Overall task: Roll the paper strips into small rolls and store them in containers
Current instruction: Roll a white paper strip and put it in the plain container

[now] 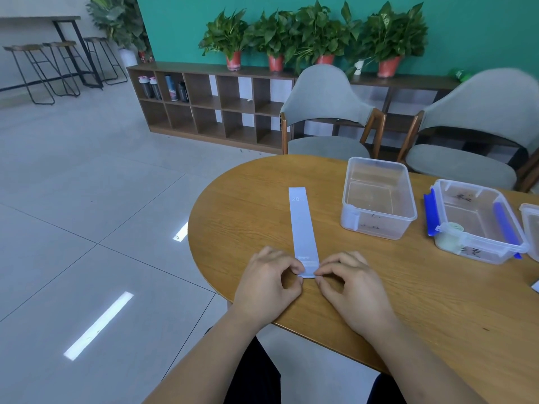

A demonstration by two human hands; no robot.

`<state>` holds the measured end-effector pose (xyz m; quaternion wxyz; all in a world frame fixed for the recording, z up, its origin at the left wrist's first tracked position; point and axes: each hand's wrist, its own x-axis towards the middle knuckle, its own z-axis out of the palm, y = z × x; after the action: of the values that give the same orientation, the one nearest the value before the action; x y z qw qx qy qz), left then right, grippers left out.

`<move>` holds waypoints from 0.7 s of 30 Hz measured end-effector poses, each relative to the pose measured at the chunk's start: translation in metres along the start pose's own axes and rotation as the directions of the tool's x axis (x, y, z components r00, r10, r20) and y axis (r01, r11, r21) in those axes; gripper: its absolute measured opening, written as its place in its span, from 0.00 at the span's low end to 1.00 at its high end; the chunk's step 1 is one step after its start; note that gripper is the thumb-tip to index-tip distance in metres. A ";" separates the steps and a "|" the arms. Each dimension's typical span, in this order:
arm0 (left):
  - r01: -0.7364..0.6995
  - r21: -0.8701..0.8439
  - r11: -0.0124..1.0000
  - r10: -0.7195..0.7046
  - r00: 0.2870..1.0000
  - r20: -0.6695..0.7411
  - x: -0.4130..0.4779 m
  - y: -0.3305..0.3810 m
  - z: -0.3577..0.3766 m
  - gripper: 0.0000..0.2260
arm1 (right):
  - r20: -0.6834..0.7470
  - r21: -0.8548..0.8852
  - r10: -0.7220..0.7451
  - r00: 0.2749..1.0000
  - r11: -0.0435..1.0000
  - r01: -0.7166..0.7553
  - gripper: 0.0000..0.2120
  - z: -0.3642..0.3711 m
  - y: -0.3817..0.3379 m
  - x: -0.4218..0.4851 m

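A pale blue paper strip [302, 225] lies flat on the wooden table [239, 211], running away from me. Its near end is folded up slightly. My left hand [268, 284] pinches that end from the left and my right hand [350, 287] pinches it from the right, thumbs and forefingers on the paper. An empty clear plastic container [379, 196] stands to the right of the strip. Further right is a second clear container [478, 220] with blue clips, holding one pale green roll [451, 228] in its near left corner.
Part of a third container [532, 228] shows at the right edge. Two grey chairs [326, 112] stand behind the table. The table's rounded edge curves past my left hand, with tiled floor to the left. A low shelf with potted plants lines the far wall.
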<state>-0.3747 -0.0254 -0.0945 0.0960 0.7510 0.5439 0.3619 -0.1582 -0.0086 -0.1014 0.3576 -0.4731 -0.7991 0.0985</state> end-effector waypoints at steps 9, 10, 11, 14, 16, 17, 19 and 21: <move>0.003 -0.036 0.999 -0.004 1.000 -0.027 -0.001 0.001 0.000 0.06 | 0.002 -0.001 -0.025 1.000 1.000 0.025 0.07 -0.001 0.000 0.000; 0.003 -0.040 0.999 -0.004 1.000 -0.027 -0.001 0.002 -0.001 0.06 | -0.003 0.009 -0.022 1.000 1.000 0.022 0.07 -0.001 0.000 0.000; 0.005 -0.049 0.999 -0.007 1.000 -0.031 -0.002 0.002 -0.001 0.07 | -0.007 0.019 -0.016 1.000 1.000 0.016 0.07 -0.002 0.000 0.000; 0.028 -0.078 0.997 -0.030 0.999 -0.034 -0.002 0.003 -0.002 0.07 | -0.010 0.051 0.003 1.000 0.999 -0.002 0.07 -0.004 0.000 0.000; 0.031 -0.073 0.997 -0.033 0.999 -0.022 -0.002 0.003 -0.002 0.07 | -0.007 0.078 0.034 0.999 0.996 -0.033 0.09 -0.005 -0.001 0.000; 0.034 -0.072 0.997 -0.035 0.999 -0.016 -0.002 0.003 -0.002 0.07 | -0.003 0.100 0.064 0.998 0.993 -0.064 0.10 -0.005 -0.001 0.000; 0.046 -0.077 0.996 -0.047 0.999 -0.014 -0.001 0.002 -0.002 0.06 | 0.003 0.160 0.141 0.990 0.977 -0.140 0.13 -0.005 -0.002 0.001; 0.058 -0.072 0.996 -0.059 0.998 -0.014 0.000 0.002 -0.002 0.05 | 0.008 0.195 0.190 0.982 0.963 -0.188 0.14 -0.004 -0.002 0.002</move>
<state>-0.3745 -0.0268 -0.0926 0.1289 0.7279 0.5531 0.3841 -0.1578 -0.0087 -0.0963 0.3953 -0.5104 -0.7350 0.2074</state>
